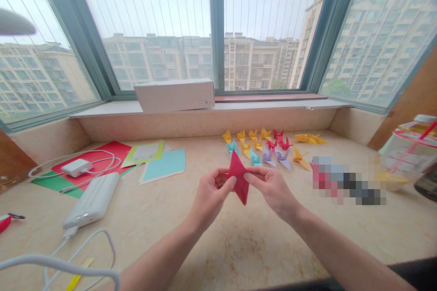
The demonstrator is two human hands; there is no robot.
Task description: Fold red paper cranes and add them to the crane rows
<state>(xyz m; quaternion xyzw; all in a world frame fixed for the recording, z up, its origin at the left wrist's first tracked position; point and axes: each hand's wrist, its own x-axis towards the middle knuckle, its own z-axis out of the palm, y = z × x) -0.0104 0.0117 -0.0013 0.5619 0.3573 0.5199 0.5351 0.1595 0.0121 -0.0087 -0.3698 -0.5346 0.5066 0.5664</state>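
A red origami paper (238, 177), folded into a tall diamond, is held upright just above the tabletop. My left hand (215, 191) pinches its left edge between thumb and fingers. On the opposite edge, my right hand (269, 186) grips it the same way, thumb on the near face. The fingers behind the paper are partly hidden. Just beyond stand several folded paper cranes: yellow cranes (253, 134), red cranes (278, 138), light blue cranes (255, 158) and lilac cranes (282, 158). One yellow crane (301, 158) sits a little apart at the right.
At left lie red paper sheets (112, 151), blue paper (166, 166), a white power bank (94, 202), a charger (77, 168) and a looping cable (61, 261). A white box (175, 95) rests on the sill. A clear cup (409, 154) with a straw stands right, beside a blurred patch.
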